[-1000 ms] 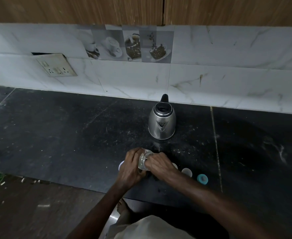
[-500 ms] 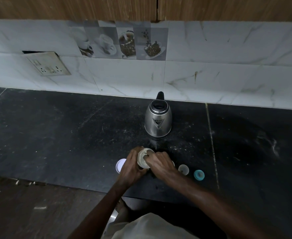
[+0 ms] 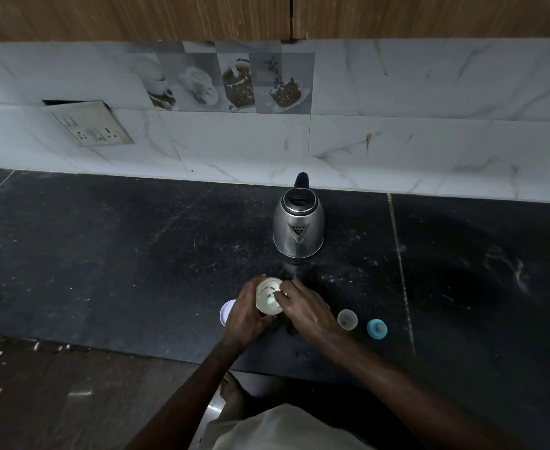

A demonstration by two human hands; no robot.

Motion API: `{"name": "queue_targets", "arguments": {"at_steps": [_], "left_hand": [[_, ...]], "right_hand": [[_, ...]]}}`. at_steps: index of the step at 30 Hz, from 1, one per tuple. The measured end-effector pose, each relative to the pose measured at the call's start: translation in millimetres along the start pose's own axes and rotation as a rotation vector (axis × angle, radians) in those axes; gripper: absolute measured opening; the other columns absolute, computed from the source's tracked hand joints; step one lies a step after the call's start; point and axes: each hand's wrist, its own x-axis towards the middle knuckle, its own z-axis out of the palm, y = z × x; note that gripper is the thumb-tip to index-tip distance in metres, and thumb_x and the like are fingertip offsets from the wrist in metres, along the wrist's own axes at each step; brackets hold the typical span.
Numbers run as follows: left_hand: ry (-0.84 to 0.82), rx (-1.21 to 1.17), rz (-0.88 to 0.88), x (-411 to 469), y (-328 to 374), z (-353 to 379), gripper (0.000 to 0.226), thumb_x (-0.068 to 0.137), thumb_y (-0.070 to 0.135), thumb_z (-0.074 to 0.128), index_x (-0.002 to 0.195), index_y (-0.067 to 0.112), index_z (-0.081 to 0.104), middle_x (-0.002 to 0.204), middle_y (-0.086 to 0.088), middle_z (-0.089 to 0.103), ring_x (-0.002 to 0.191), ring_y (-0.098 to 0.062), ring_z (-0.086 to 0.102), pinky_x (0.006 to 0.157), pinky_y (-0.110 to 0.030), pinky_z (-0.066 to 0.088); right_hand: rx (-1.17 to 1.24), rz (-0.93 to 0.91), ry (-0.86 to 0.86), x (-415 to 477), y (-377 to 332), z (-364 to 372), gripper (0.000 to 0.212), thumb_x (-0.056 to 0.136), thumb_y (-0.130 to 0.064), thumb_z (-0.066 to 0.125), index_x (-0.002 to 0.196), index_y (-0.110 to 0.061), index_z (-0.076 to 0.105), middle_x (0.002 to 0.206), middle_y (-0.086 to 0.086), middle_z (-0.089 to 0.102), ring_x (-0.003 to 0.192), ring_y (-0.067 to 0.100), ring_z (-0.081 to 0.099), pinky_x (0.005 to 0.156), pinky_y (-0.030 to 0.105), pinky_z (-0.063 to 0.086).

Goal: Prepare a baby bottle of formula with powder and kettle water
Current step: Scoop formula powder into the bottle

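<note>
Low centre of the frame: the left hand (image 3: 246,316) wraps the small open-topped pale powder container (image 3: 268,298), tilted toward the camera, while the right hand (image 3: 303,308) pinches something at its mouth (a scoop, probably; too small to tell). A slip could spill powder over the black stone counter (image 3: 105,254). The clear baby bottle (image 3: 347,318) stands right of the hands, contents unreadable. The steel kettle (image 3: 298,227) is above, lid shut.
</note>
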Motion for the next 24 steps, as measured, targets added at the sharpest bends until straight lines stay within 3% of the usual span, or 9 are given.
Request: {"name": "queue_targets", "arguments": {"at_steps": [2, 5, 8, 12, 14, 15, 18, 21, 24], "left_hand": [[-0.011, 0.028, 0.028, -0.9, 1.9, -1.1, 0.084, 0.075, 0.022, 0.092, 0.146, 0.009, 0.048, 0.144, -0.001, 0.055, 0.132, -0.004, 0.054, 0.107, -0.022, 0.045], [-0.034, 0.079, 0.082, -3.9, 4.1, -1.7, 0.084, 0.080, 0.030, 0.086, 0.151, 0.015, 0.044, 0.152, 0.002, 0.049, 0.138, -0.010, 0.051, 0.109, -0.027, 0.046], [-0.018, 0.136, 0.121, -8.5, 5.5, 0.2, 0.080, 0.086, 0.039, 0.079, 0.154, 0.019, 0.042, 0.158, 0.006, 0.045, 0.145, -0.006, 0.043, 0.112, -0.023, 0.043], [-0.008, 0.221, 0.163, -14.5, 9.2, -0.2, 0.077, 0.090, 0.045, 0.074, 0.155, 0.020, 0.041, 0.162, 0.006, 0.042, 0.149, -0.005, 0.038, 0.113, -0.008, 0.032], [-0.029, 0.247, 0.186, -15.1, 7.6, 0.8, 0.078, 0.091, 0.047, 0.073, 0.156, 0.019, 0.040, 0.163, 0.004, 0.040, 0.150, -0.007, 0.037, 0.115, -0.017, 0.038], [-0.028, 0.245, 0.178, -15.2, 6.2, 1.8, 0.080, 0.090, 0.049, 0.072, 0.156, 0.018, 0.039, 0.163, 0.004, 0.040, 0.149, -0.008, 0.038, 0.115, -0.022, 0.041], [0.003, 0.207, 0.082, -13.6, 4.2, 4.0, 0.088, 0.085, 0.052, 0.078, 0.156, 0.021, 0.038, 0.162, 0.008, 0.041, 0.144, -0.007, 0.044, 0.108, -0.025, 0.046], [0.016, 0.182, 0.029, -11.9, 2.7, 5.4, 0.092, 0.080, 0.050, 0.084, 0.155, 0.020, 0.040, 0.159, 0.007, 0.045, 0.139, -0.009, 0.049, 0.103, -0.019, 0.042], [-0.006, 0.159, 0.008, -10.3, 3.7, 5.6, 0.093, 0.077, 0.043, 0.088, 0.153, 0.017, 0.041, 0.157, 0.004, 0.047, 0.138, -0.010, 0.050, 0.103, -0.009, 0.036]], "right_hand": [[-0.043, -0.009, -0.042, 1.4, -2.4, 2.1, 0.026, 0.065, -0.015, 0.087, 0.088, -0.016, 0.073, 0.089, 0.000, 0.065, 0.080, 0.021, 0.065, 0.051, 0.032, 0.051], [-0.071, 0.068, -0.121, 6.3, -8.6, 4.5, 0.028, 0.054, -0.014, 0.095, 0.072, -0.018, 0.074, 0.076, 0.000, 0.068, 0.053, 0.020, 0.065, 0.039, 0.027, 0.040], [-0.082, 0.173, -0.177, 9.8, -16.3, 7.9, 0.027, 0.054, -0.016, 0.096, 0.063, -0.023, 0.072, 0.068, -0.001, 0.068, 0.040, 0.018, 0.062, 0.042, 0.025, 0.028], [0.017, 0.389, -0.233, 11.4, -28.5, 16.4, 0.023, 0.062, -0.013, 0.092, 0.064, -0.023, 0.071, 0.065, -0.001, 0.068, 0.049, 0.020, 0.067, 0.043, 0.029, 0.045], [0.131, 0.469, -0.237, 13.2, -31.2, 15.7, 0.006, 0.085, -0.016, 0.076, 0.081, -0.021, 0.076, 0.081, 0.002, 0.074, 0.070, 0.025, 0.074, 0.055, 0.034, 0.051], [0.175, 0.509, -0.209, 12.0, -32.6, 14.0, 0.011, 0.091, -0.017, 0.068, 0.087, -0.021, 0.077, 0.086, 0.003, 0.075, 0.078, 0.026, 0.074, 0.057, 0.035, 0.048], [0.367, 0.697, -0.009, 1.9, -28.1, 14.0, 0.014, 0.086, -0.017, 0.072, 0.073, -0.020, 0.073, 0.070, 0.003, 0.072, 0.062, 0.024, 0.070, 0.049, 0.032, 0.037], [0.780, 0.942, 0.023, -10.5, -15.9, 12.3, 0.010, 0.091, -0.024, 0.074, 0.084, -0.025, 0.081, 0.069, -0.007, 0.076, 0.048, 0.013, 0.068, 0.056, 0.032, 0.055], [1.117, 1.129, 0.045, -19.6, -1.7, 2.2, 0.007, 0.092, -0.016, 0.077, 0.093, -0.018, 0.083, 0.058, -0.004, 0.072, 0.041, 0.011, 0.063, 0.052, 0.028, 0.051]]}}
